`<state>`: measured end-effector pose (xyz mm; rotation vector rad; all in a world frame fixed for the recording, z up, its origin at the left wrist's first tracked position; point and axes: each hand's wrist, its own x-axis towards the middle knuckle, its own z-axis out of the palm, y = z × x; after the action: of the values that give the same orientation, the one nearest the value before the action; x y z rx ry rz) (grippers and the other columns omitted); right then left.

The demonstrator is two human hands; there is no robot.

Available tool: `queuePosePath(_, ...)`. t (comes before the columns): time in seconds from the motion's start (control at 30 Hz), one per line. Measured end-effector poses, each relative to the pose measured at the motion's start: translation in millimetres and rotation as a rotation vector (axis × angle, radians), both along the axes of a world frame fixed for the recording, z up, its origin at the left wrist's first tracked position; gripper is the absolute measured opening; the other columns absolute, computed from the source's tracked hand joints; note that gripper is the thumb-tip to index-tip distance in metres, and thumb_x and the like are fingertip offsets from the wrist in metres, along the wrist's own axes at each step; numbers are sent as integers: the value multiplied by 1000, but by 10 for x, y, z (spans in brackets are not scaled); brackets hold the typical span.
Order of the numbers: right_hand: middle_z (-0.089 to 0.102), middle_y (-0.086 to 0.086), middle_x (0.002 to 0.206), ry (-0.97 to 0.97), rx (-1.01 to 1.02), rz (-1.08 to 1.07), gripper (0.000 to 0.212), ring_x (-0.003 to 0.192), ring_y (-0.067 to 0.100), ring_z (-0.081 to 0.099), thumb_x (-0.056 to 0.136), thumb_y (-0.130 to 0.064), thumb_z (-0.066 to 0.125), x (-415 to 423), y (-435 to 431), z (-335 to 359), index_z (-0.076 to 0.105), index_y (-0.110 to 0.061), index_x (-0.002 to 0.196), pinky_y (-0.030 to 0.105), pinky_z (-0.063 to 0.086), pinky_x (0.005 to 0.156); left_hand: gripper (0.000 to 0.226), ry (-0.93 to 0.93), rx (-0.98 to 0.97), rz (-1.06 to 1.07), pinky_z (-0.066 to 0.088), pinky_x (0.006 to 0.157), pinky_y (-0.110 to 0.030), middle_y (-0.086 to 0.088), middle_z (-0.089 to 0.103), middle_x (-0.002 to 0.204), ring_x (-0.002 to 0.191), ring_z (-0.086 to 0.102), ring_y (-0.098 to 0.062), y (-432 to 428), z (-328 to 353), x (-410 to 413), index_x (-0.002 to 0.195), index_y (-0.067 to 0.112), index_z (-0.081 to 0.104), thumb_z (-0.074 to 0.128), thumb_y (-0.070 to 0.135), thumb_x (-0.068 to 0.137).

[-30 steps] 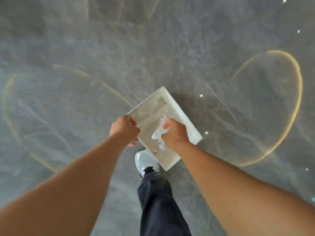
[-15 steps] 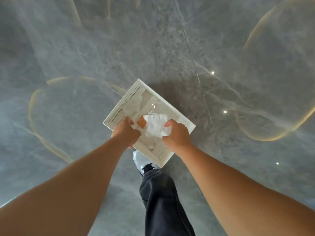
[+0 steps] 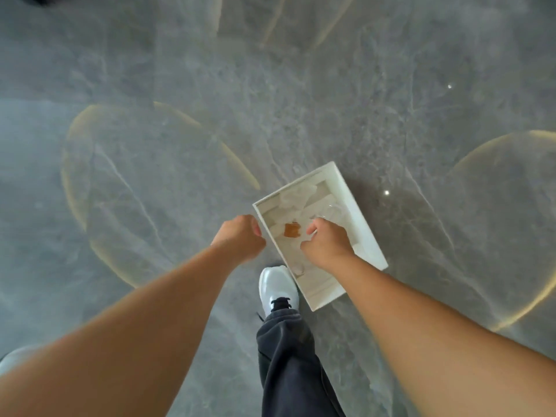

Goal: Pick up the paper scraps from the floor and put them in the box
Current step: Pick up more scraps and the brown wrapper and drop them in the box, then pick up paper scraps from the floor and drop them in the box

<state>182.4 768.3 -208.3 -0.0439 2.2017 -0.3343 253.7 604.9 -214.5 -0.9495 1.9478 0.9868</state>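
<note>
A white rectangular box (image 3: 358, 224) hangs tilted just above the floor, in front of my foot. My left hand (image 3: 239, 237) is a closed fist at the box's left rim, thumb on the edge. My right hand (image 3: 328, 245) is down inside the box with fingers curled. A bit of white paper shows between its thumb and fingers; the rest is hidden under the hand. Crumpled white paper scraps (image 3: 296, 198) lie at the box's far end. An orange scrap (image 3: 291, 230) lies beside my right thumb.
The floor is polished grey marble with curved gold inlay lines (image 3: 234, 161) and small light reflections. My white shoe (image 3: 276, 288) and dark trouser leg (image 3: 288, 356) are right below the box. No loose scraps show on the visible floor.
The box has swung to the right and turned. My right hand has gone down into it with the white paper it held above the box. My left hand now sits at the left rim.
</note>
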Motion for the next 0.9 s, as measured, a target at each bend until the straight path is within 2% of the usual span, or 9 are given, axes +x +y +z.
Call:
queuePosePath(0.07, 64, 6, 111, 20, -10, 72, 27, 103, 26, 59, 79, -14, 60, 116, -393, 51, 60, -16, 107, 33, 51, 85, 13, 8, -24, 36, 53, 69, -29, -6, 67, 92, 82, 65, -27, -325, 18, 257, 88, 24, 63, 58, 18, 78)
queuePosePath(0.13, 65, 8, 110, 27, -31, 147, 27, 105, 29, 59, 78, -15, 61, 298, -836, 89, 60, -15, 105, 34, 50, 88, 15, 16, -35, 61, 49, 69, -26, -6, 66, 96, 88, 64, -28, -691, 28, 564, 90, 24, 63, 58, 18, 77)
queuePosePath(0.23, 65, 4, 107, 32, -41, 257, 25, 103, 26, 59, 77, -18, 61, 667, -1506, 134, 60, -19, 103, 21, 42, 65, 18, 22, -53, 112, 50, 75, -28, -7, 67, 101, 95, 63, -28, -1245, 65, 1093, 94, 22, 63, 57, 18, 77)
queuePosePath(0.27, 65, 4, 106, 36, -45, 295, 24, 102, 26, 59, 77, -18, 61, 815, -1731, 149, 60, -19, 102, 20, 41, 64, 19, 21, -57, 135, 52, 77, -29, -7, 67, 102, 96, 62, -29, -1430, 82, 1290, 95, 21, 63, 57, 18, 77)
queuePosePath(0.33, 67, 8, 106, 38, -60, 369, 23, 104, 29, 59, 77, -17, 61, 1145, -2184, 159, 61, -17, 100, 27, 48, 79, 22, 12, -63, 175, 53, 82, -32, -9, 67, 105, 98, 62, -30, -1802, 121, 1709, 98, 20, 63, 56, 18, 77)
queuePosePath(0.4, 68, 9, 106, 34, -46, 449, 22, 104, 29, 59, 77, -17, 61, 1513, -2642, 181, 61, -18, 99, 31, 48, 87, 24, -1, -64, 216, 53, 84, -34, -10, 67, 107, 101, 62, -32, -2174, 164, 2160, 101, 19, 63, 57, 19, 78)
queuePosePath(0.57, 67, 10, 104, 9, -48, 671, 21, 101, 29, 60, 75, -17, 62, 2496, -3829, 222, 61, -18, 96, 31, 48, 85, 28, -29, -84, 338, 52, 88, -35, -10, 66, 112, 104, 61, -32, -3137, 288, 3366, 106, 19, 62, 56, 20, 78)
queuePosePath(0.7, 68, 10, 105, 16, -59, 877, 23, 103, 29, 60, 75, -19, 63, 3359, -4855, 277, 62, -18, 97, 30, 47, 85, 28, -40, -111, 537, 52, 85, -36, -11, 66, 109, 102, 60, -33, -3840, 380, 4459, 106, 16, 62, 57, 19, 79)
queuePosePath(0.9, 69, 10, 106, -15, -118, 1185, 24, 103, 29, 62, 75, -20, 65, 4880, -6137, 349, 63, -18, 98, 30, 48, 86, 20, -133, -141, 855, 51, 82, -33, -11, 66, 108, 101, 60, -31, -4270, 439, 6192, 99, 19, 62, 57, 20, 79)
